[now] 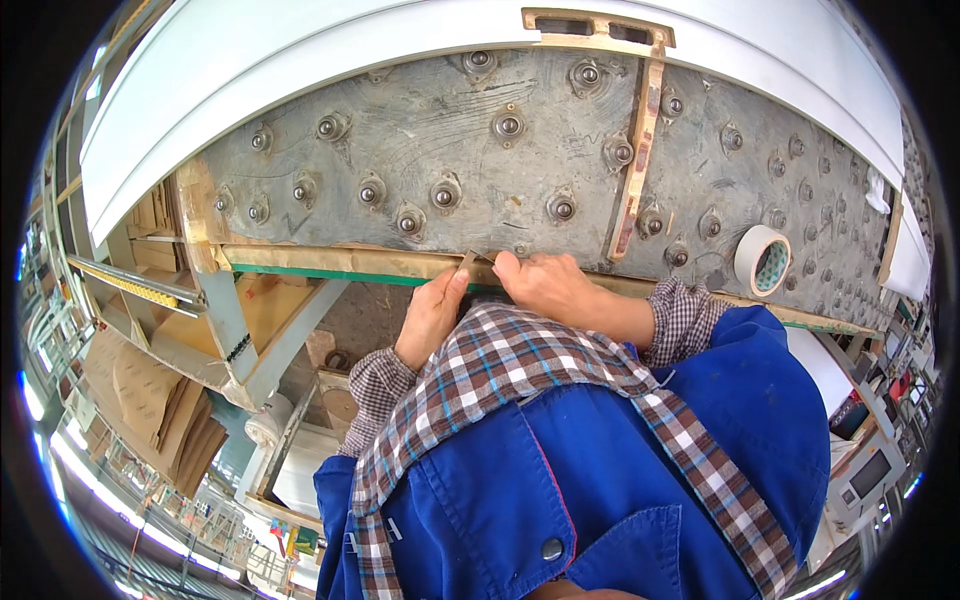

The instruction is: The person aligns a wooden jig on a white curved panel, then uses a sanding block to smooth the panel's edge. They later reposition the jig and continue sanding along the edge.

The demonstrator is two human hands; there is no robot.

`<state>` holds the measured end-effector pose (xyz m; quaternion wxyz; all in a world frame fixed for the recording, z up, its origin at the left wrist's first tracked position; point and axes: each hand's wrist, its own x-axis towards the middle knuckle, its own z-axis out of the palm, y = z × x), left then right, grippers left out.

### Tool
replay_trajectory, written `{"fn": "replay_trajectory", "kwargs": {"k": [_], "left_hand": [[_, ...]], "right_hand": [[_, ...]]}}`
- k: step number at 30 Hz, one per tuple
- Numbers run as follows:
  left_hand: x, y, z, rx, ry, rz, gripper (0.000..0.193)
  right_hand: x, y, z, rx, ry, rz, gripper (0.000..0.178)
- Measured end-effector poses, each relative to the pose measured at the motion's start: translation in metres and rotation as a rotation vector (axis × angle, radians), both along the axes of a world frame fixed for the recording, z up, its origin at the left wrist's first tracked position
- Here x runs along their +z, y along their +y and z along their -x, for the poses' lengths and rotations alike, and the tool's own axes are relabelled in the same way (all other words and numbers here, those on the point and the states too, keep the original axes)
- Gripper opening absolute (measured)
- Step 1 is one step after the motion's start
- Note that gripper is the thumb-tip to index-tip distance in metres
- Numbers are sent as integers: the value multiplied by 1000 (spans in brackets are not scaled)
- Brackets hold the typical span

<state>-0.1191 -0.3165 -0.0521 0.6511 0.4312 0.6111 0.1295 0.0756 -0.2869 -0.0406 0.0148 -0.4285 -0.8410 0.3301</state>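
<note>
At the near edge of a grey ball-roller table (440, 120), both my hands are close together in front of my checked apron (510, 350). My left hand (430, 314) is closed, pinching a small brown strip-like piece (467, 261) between thumb and fingers. Just to its right, my right hand (550, 286) has its fingers curled in. A thin dark tip shows beside its thumb; what it belongs to is hidden. A roll of white tape (762, 260) stands on its edge on the table, to the right of my right hand.
A long white panel (400, 28) spans the table's far side. A wooden strip (637, 155) crosses the table to a slotted wooden piece (600, 28). Brown cardboard sheets (160, 400) lean at the left, near a grey metal frame (232, 320). A machine with a screen (868, 475) stands lower right.
</note>
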Motion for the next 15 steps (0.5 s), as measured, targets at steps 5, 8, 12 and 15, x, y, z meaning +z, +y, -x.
{"fn": "replay_trajectory", "kwargs": {"k": [5,8,12,15], "left_hand": [[3,5,4,-19,-52,77,39],[5,10,6,74,-249,234,37],[5,16,4,68,-307,218,35],[-10,15,11,77,-377,303,37]], "right_hand": [[5,0,7,-13,-95,45,15],[5,-1,11,-9,-131,89,16],[1,-3,14,-73,-94,-7,13],[11,-1,18,-74,-135,18,18]]}}
